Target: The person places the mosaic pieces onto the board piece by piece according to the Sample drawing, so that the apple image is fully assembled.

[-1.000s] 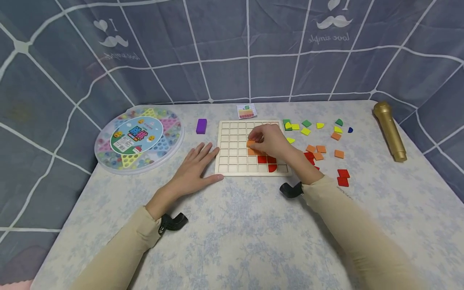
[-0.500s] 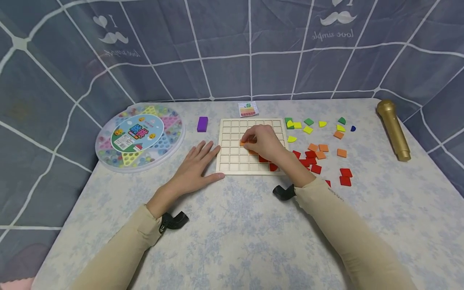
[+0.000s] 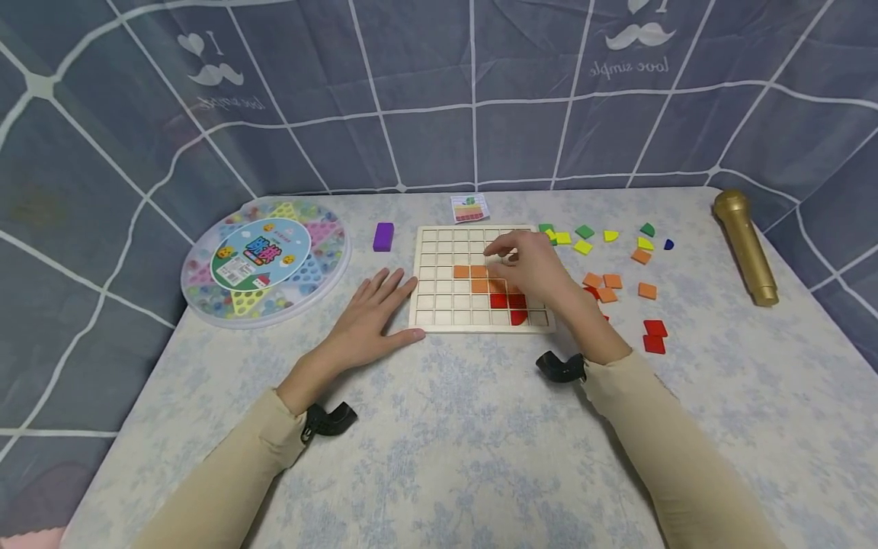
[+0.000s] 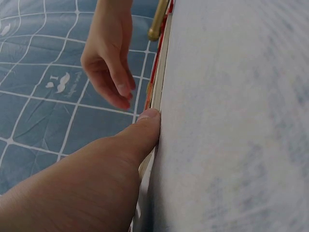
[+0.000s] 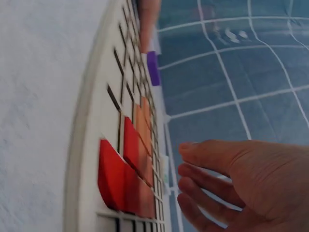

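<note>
A light wooden grid board [image 3: 437,300] lies on the cloth-covered table. Several orange square tiles [image 3: 462,272] sit in its cells, with red tiles [image 3: 498,301] nearer the front edge, one of them rounded. Over the right half of the board hovers my right hand [image 3: 538,271], fingers loosely bent and nothing seen between them; it covers part of the tiles. In the right wrist view its thumb and fingertips stand apart, beside the red tiles [image 5: 110,179]. My left hand [image 3: 366,324] rests flat with spread fingers at the board's left edge, its thumb against the front corner.
Loose orange [image 3: 647,290], red [image 3: 655,345], yellow [image 3: 583,247] and green tiles [image 3: 584,231] are scattered right of the board. A pattern card [image 3: 469,208] and a purple block [image 3: 383,236] lie behind. A round game box [image 3: 322,255] is left, a gold microphone [image 3: 746,248] far right.
My right hand set the orange tile it was pinching into a cell at the left end of the orange row. It has let go and moved right. The left hand has stayed put.
</note>
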`<state>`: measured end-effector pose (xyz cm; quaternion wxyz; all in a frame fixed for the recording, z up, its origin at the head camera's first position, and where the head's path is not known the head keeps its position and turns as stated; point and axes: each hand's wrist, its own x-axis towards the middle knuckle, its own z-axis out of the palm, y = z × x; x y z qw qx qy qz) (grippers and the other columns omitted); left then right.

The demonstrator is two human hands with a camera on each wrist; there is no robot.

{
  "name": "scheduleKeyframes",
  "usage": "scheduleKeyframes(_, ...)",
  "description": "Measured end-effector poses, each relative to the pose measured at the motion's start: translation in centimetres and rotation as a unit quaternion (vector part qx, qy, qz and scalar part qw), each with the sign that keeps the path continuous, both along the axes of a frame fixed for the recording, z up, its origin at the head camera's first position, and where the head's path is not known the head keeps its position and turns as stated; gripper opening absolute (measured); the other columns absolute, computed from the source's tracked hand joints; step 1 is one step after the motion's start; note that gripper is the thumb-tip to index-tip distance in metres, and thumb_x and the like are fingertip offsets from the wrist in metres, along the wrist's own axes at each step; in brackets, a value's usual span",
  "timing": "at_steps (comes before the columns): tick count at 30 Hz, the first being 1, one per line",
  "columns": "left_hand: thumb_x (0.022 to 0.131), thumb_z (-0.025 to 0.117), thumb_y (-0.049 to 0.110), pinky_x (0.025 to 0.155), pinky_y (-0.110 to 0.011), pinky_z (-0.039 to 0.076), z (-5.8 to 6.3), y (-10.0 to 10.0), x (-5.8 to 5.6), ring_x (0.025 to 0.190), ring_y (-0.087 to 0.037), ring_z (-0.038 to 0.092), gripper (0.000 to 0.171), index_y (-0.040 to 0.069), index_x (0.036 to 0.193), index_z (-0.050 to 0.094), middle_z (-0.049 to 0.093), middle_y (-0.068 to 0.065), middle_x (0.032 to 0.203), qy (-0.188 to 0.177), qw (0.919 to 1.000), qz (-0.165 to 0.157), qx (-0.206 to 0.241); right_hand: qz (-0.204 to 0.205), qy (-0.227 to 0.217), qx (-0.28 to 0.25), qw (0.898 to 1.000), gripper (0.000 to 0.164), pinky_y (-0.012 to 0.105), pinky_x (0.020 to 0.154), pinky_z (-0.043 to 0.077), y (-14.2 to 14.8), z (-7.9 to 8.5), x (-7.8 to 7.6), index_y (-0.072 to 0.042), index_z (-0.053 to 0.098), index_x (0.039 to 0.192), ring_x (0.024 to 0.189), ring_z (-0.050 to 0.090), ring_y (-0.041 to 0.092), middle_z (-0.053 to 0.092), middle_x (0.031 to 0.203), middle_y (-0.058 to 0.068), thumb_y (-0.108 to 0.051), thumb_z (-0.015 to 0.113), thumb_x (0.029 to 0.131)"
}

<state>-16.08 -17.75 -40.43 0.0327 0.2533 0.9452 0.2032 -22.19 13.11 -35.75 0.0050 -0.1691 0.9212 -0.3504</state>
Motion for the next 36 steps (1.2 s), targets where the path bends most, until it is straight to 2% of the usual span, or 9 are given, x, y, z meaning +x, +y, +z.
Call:
scheduleKeyframes(7, 0.099, 0.068, 0.053, 0.134, -0.056, 0.000, 0.0, 0.0, 0.1, 0.165, -0.035, 0.004, 0.091, 0.014, 0.169, 0.024, 0.015, -0.014, 0.177, -0.005, 1.0000, 0.000, -0.002, -0.050, -0.001, 0.008, 0.999, 0.028, 0.052, 0.100, 0.058, 3.1, 1.0, -0.2, 0.001, 0.075, 0.125, 0.114, 0.067, 0.037, 0.073, 0.125, 0.021, -0.006, 0.071, 0.098)
scheduleKeyframes(13, 0.098, 0.069, 0.053, 0.134, -0.056, 0.000, -0.1, -0.2, 0.0, 0.165, -0.036, 0.003, 0.092, 0.015, 0.170, 0.024, 0.014, -0.014, 0.177, -0.006, 1.0000, 0.003, -0.003, -0.115, -0.036, 0.047, 0.992, 0.030, 0.054, 0.101, 0.056, 5.5, 0.8, -0.5, 0.003, 0.072, 0.128, 0.119, 0.062, 0.040, 0.070, 0.125, 0.025, -0.004, 0.068, 0.098)
scheduleKeyframes(18, 0.098, 0.069, 0.053, 0.134, -0.056, 0.000, -0.2, -0.1, -0.1, 0.165, -0.036, 0.003, 0.093, 0.015, 0.170, 0.024, 0.014, -0.013, 0.177, -0.008, 1.0000, 0.002, -0.002, -0.117, -0.071, 0.059, 0.989, 0.031, 0.054, 0.102, 0.055, 6.4, -0.1, -0.8, 0.005, 0.071, 0.127, 0.118, 0.062, 0.040, 0.069, 0.125, 0.026, 0.000, 0.069, 0.096)
scheduleKeyframes(23, 0.098, 0.069, 0.052, 0.133, -0.057, 0.000, -0.2, 0.0, -0.1, 0.165, -0.037, 0.004, 0.092, 0.014, 0.169, 0.024, 0.015, -0.015, 0.177, -0.001, 1.0000, 0.000, 0.001, -0.111, -0.057, 0.074, 0.989, 0.025, 0.057, 0.104, 0.051, 6.7, -0.7, -1.0, 0.006, 0.074, 0.120, 0.113, 0.062, 0.041, 0.070, 0.119, 0.027, 0.002, 0.070, 0.095)
scheduleKeyframes(26, 0.098, 0.069, 0.052, 0.133, -0.057, 0.000, -0.1, 0.0, -0.1, 0.165, -0.036, 0.005, 0.092, 0.014, 0.169, 0.025, 0.016, -0.015, 0.177, -0.002, 1.0000, -0.001, 0.004, -0.116, -0.052, 0.075, 0.989, 0.023, 0.055, 0.099, 0.053, 6.8, -0.8, -0.9, 0.006, 0.075, 0.116, 0.108, 0.062, 0.040, 0.069, 0.114, 0.026, 0.001, 0.072, 0.095)
scheduleKeyframes(29, 0.099, 0.069, 0.052, 0.133, -0.057, 0.001, -0.2, 0.0, -0.1, 0.165, -0.037, 0.004, 0.091, 0.014, 0.169, 0.025, 0.015, -0.015, 0.177, -0.003, 1.0000, -0.003, 0.001, -0.125, -0.055, 0.071, 0.988, 0.020, 0.046, 0.085, 0.056, 6.9, -1.0, -0.8, 0.005, 0.077, 0.113, 0.100, 0.058, 0.036, 0.067, 0.106, 0.022, 0.000, 0.074, 0.094)
scheduleKeyframes(32, 0.099, 0.069, 0.051, 0.133, -0.057, 0.001, -0.2, 0.0, -0.1, 0.165, -0.037, 0.005, 0.091, 0.014, 0.169, 0.025, 0.015, -0.015, 0.177, -0.001, 1.0000, -0.004, 0.001, -0.134, -0.058, 0.063, 0.987, 0.020, 0.038, 0.073, 0.050, 6.9, -1.0, -0.8, 0.003, 0.077, 0.112, 0.093, 0.054, 0.032, 0.062, 0.096, 0.017, -0.002, 0.076, 0.093)
scheduleKeyframes(36, 0.099, 0.069, 0.052, 0.133, -0.058, 0.001, -0.2, -0.1, 0.0, 0.165, -0.037, 0.004, 0.091, 0.015, 0.169, 0.025, 0.015, -0.015, 0.177, -0.001, 1.0000, -0.001, 0.005, -0.141, -0.060, 0.054, 0.987, 0.018, 0.033, 0.066, 0.046, 6.8, -0.9, -0.9, 0.003, 0.077, 0.109, 0.091, 0.053, 0.031, 0.060, 0.092, 0.016, -0.003, 0.078, 0.092)
